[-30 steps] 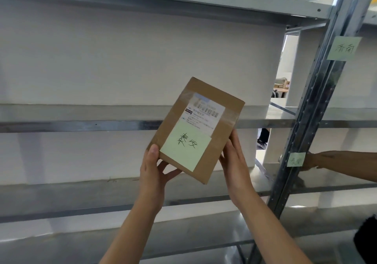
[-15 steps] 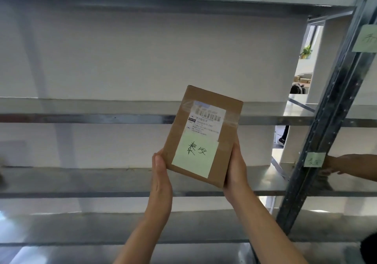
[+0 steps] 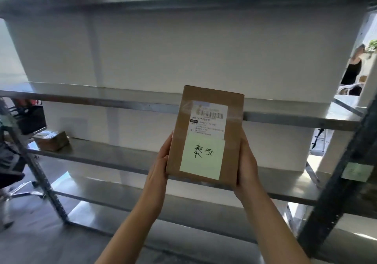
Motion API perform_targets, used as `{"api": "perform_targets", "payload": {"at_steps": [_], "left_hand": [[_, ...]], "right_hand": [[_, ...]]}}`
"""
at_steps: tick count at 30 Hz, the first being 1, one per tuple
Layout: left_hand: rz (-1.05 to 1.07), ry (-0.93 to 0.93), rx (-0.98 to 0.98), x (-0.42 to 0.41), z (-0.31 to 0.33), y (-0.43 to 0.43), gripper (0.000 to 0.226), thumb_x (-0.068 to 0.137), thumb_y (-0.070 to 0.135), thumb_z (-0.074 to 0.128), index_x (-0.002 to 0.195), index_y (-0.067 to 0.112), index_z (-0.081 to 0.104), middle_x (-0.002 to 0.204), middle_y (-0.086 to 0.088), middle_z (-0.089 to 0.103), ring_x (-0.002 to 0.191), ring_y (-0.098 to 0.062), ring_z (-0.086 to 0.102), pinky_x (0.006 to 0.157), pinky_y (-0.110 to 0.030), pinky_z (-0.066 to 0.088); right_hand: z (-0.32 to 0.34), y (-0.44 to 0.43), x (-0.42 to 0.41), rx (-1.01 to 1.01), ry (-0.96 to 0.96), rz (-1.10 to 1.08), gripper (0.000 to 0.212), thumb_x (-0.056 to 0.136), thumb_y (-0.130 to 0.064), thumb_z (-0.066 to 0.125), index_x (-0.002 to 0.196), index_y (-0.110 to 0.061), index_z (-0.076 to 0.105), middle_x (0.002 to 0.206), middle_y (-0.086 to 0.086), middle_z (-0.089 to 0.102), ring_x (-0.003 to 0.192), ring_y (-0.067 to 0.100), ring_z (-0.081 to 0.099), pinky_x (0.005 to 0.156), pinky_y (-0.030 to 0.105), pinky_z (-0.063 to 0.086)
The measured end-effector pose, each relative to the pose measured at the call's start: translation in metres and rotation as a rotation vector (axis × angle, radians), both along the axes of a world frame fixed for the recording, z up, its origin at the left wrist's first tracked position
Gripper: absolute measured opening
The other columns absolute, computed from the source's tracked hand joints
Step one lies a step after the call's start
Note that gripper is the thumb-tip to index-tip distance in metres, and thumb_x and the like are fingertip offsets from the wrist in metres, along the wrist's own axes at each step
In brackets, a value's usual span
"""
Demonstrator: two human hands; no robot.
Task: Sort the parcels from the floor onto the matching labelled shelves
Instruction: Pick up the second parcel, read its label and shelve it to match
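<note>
I hold a flat brown cardboard parcel upright in front of the metal shelving. It carries a white shipping label and a pale green sticky note with handwritten characters. My left hand grips its left edge and my right hand grips its right edge. Behind the parcel run grey metal shelves. A second small brown parcel lies on the lower shelf at the left. A green label note is stuck on the dark upright post at the right; its writing is blurred.
A dark upright post stands at the right and a slanted one at the left. A white wall backs the shelves. Office chair parts show at far left. Another person stands far back right.
The view has swung left and downward. The parcel has turned from tilted to nearly upright in my hands. The other person's arm at the right post has left the view.
</note>
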State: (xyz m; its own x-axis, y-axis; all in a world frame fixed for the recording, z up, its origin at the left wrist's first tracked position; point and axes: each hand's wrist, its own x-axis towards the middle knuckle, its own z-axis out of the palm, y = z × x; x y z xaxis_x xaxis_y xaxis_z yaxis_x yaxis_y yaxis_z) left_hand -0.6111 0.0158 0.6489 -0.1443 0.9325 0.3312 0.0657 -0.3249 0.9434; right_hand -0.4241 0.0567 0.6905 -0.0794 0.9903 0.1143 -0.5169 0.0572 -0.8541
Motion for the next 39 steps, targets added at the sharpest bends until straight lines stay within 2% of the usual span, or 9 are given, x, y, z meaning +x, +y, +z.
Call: {"api": "perform_targets", "payload": {"at_steps": [5, 10, 14, 16, 22, 26, 30, 36, 39], "left_hand": [[0.097, -0.087, 0.023, -0.001, -0.002, -0.032, 0.045, 0.108, 0.040, 0.031, 0.151, 0.033, 0.044, 0.149, 0.014, 0.055, 0.140, 0.001, 0.047, 0.121, -0.034, 0.035], [0.094, -0.074, 0.032, -0.021, -0.010, -0.048, 0.052, 0.105, 0.040, 0.032, 0.156, 0.028, 0.038, 0.159, 0.004, 0.046, 0.150, -0.016, 0.038, 0.123, -0.054, 0.026], [0.082, -0.081, 0.011, -0.036, -0.012, -0.053, 0.053, 0.105, 0.042, 0.032, 0.156, 0.029, 0.037, 0.159, 0.001, 0.046, 0.149, -0.020, 0.038, 0.122, -0.057, 0.028], [0.095, -0.130, 0.014, -0.047, -0.012, -0.055, 0.053, 0.103, 0.042, 0.032, 0.154, 0.030, 0.041, 0.154, 0.005, 0.053, 0.145, -0.014, 0.044, 0.121, -0.048, 0.032], [0.118, -0.196, 0.049, -0.100, -0.014, -0.059, 0.048, 0.105, 0.036, 0.029, 0.149, 0.031, 0.047, 0.144, 0.010, 0.062, 0.135, -0.006, 0.055, 0.105, -0.023, 0.048], [0.207, -0.239, 0.067, -0.151, -0.010, -0.067, 0.047, 0.102, 0.037, 0.031, 0.144, 0.031, 0.053, 0.141, 0.008, 0.065, 0.132, -0.006, 0.057, 0.104, -0.027, 0.044], [0.283, -0.294, 0.048, -0.208, -0.010, -0.073, 0.045, 0.111, 0.020, 0.023, 0.141, 0.019, 0.056, 0.119, 0.014, 0.076, 0.114, 0.003, 0.066, 0.084, -0.008, 0.051], [0.382, -0.348, 0.050, -0.299, -0.008, -0.091, 0.045, 0.110, 0.027, 0.025, 0.141, 0.027, 0.058, 0.130, 0.007, 0.072, 0.124, -0.007, 0.064, 0.098, -0.026, 0.048], [0.457, -0.348, 0.072, -0.342, -0.015, -0.106, 0.047, 0.110, 0.025, 0.024, 0.144, 0.017, 0.055, 0.137, -0.001, 0.068, 0.131, -0.012, 0.060, 0.101, -0.023, 0.050]], "right_hand": [[-0.014, -0.013, -0.016, -0.094, 0.045, 0.102, 0.042, 0.101, -0.046, 0.044, 0.128, -0.023, 0.066, 0.107, 0.006, 0.078, 0.090, 0.025, 0.077, 0.064, 0.034, 0.063], [-0.016, -0.022, -0.031, -0.068, 0.006, 0.149, 0.041, 0.102, -0.045, 0.044, 0.130, -0.023, 0.065, 0.112, 0.007, 0.077, 0.094, 0.025, 0.076, 0.066, 0.032, 0.062], [-0.010, -0.024, -0.048, -0.017, -0.041, 0.188, 0.041, 0.103, -0.042, 0.042, 0.130, -0.020, 0.064, 0.110, 0.007, 0.076, 0.093, 0.025, 0.075, 0.069, 0.034, 0.063], [-0.009, -0.023, -0.062, 0.012, -0.068, 0.206, 0.040, 0.104, -0.041, 0.040, 0.130, -0.020, 0.062, 0.114, 0.009, 0.075, 0.098, 0.029, 0.073, 0.076, 0.037, 0.063], [-0.005, -0.022, -0.123, 0.002, -0.069, 0.285, 0.041, 0.104, -0.045, 0.040, 0.131, -0.025, 0.063, 0.114, 0.010, 0.076, 0.096, 0.029, 0.075, 0.072, 0.038, 0.063], [-0.003, -0.020, -0.183, 0.029, -0.124, 0.305, 0.040, 0.105, -0.043, 0.039, 0.130, -0.023, 0.062, 0.114, 0.008, 0.076, 0.102, 0.031, 0.074, 0.077, 0.039, 0.062], [0.002, -0.018, -0.250, 0.032, -0.159, 0.350, 0.042, 0.105, -0.044, 0.039, 0.135, -0.024, 0.059, 0.119, 0.007, 0.074, 0.110, 0.032, 0.071, 0.090, 0.046, 0.060], [0.006, -0.028, -0.345, 0.062, -0.142, 0.440, 0.039, 0.106, -0.044, 0.037, 0.130, -0.027, 0.063, 0.111, 0.004, 0.077, 0.097, 0.026, 0.076, 0.076, 0.038, 0.064], [0.003, -0.035, -0.395, 0.050, -0.135, 0.517, 0.041, 0.106, -0.045, 0.036, 0.128, -0.026, 0.065, 0.104, 0.004, 0.079, 0.089, 0.024, 0.077, 0.066, 0.032, 0.063]]}}
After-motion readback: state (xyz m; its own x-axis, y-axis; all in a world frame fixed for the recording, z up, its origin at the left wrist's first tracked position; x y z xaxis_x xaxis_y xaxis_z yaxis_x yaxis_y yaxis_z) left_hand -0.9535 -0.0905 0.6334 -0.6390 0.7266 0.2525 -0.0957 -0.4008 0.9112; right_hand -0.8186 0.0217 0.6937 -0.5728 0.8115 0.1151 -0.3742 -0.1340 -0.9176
